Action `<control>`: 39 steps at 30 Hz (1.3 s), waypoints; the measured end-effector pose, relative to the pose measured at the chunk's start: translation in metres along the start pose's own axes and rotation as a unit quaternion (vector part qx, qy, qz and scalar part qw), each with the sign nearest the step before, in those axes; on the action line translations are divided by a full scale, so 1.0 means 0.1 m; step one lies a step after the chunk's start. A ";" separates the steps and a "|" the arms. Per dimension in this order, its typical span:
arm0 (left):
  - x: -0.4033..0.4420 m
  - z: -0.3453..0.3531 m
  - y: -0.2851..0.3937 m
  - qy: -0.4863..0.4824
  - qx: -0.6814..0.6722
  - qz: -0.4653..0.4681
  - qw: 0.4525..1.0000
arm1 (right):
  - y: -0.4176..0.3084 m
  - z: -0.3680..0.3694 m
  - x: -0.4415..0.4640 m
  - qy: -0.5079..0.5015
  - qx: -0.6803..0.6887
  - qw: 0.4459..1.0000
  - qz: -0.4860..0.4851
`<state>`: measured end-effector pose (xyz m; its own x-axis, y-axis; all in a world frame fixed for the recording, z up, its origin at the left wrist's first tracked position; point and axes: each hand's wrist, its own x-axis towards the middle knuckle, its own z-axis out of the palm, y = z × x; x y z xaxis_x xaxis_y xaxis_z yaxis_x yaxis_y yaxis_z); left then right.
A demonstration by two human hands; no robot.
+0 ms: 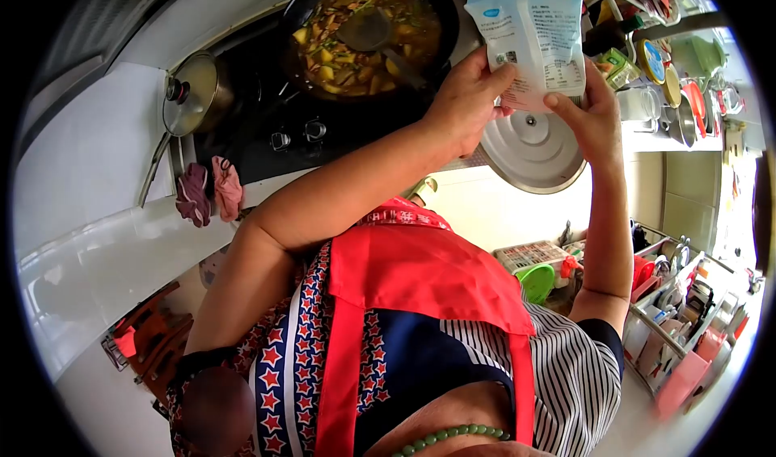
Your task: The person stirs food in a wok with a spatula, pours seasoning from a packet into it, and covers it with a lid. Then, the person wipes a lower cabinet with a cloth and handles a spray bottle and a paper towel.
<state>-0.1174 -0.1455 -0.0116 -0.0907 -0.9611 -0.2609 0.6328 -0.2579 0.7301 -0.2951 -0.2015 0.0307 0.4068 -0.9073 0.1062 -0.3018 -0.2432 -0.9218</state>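
My left hand (469, 97) and my right hand (594, 117) hold a light blue and white printed packet (537, 37) between them. Both thumbs lie on its lower part, with the other fingers mostly behind it. The packet is held up with its text side facing me. To the left of it, a black wok (289, 53) on the stove holds a stew of chunks in brown sauce. A ladle (365, 30) rests in the stew, its handle running toward my left wrist. Below my hands lies a round metal lid (533, 154), partly covered by them.
A lidded pot (198, 97) stands at the stove's left end, near two knobs (314, 130). Two cloths (228, 189) hang over the counter edge. Jars and containers (651, 61) crowd the right-hand shelf. A rack (687, 320) full of utensils stands at lower right.
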 end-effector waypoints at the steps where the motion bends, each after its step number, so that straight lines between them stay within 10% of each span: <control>1: -0.04 -0.06 0.03 0.019 -0.020 0.000 1.000 | -0.05 0.14 0.02 0.005 -0.016 1.000 0.006; 17: -0.17 -0.71 0.40 0.080 -0.162 -0.086 0.980 | -0.47 1.16 0.42 -0.018 -0.309 0.950 0.035; 39: -0.22 -0.83 0.40 0.048 -0.164 -0.054 0.984 | -0.54 1.34 0.34 0.012 -0.285 0.958 0.039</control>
<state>-0.0263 -0.1263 -0.0286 -0.1080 -0.9117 -0.3964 0.8389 -0.2975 0.4558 -0.1497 -0.1737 0.0340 0.3467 -0.9361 0.0598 -0.7550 -0.3163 -0.5744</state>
